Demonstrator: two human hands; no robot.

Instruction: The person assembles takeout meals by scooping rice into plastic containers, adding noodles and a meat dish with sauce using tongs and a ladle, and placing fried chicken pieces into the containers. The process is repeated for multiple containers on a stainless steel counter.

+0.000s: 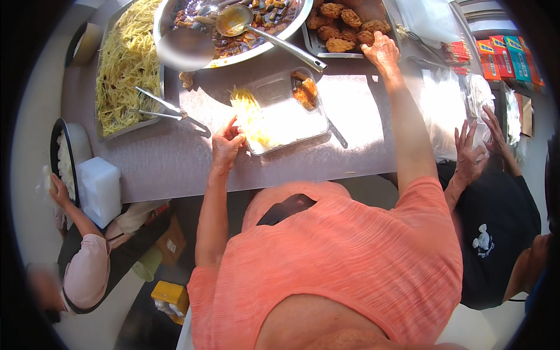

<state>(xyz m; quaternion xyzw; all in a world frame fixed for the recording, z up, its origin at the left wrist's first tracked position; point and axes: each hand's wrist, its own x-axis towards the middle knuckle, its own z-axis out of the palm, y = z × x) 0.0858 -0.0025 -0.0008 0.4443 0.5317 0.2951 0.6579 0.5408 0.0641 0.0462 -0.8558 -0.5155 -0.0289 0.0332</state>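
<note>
Coral-orange knit fabric of the person's own shirt (350, 251) fills the lower middle of the view, and both bare forearms reach up from it onto a grey-covered table (163, 163). On the left, the left hand (226, 143) rests at the near left corner of a clear compartmented meal tray (283, 114); its fingers are loosely curled, thumb and fingertips touching the tray's rim beside a heap of yellow noodles (249, 114), without a firm grasp that I can make out. A small back compartment of the tray holds a portion of brown saucy food (305, 90). Stretched further out, the right hand (382, 49) lies over the near edge of a metal pan of fried chicken pieces (344, 23), fingers bent down onto a piece; whether it has closed on one, I cannot tell. Beside that pan stands a big round steel bowl of dark stew (256, 23) with a ladle (256, 29) lying in it, handle pointing toward the meal tray. Left of the bowl sits a rectangular pan of yellow noodles (125, 64) with tongs (160, 108) on its near corner. Another person's hands (475, 146) press flat on plastic bags at the right.
</note>
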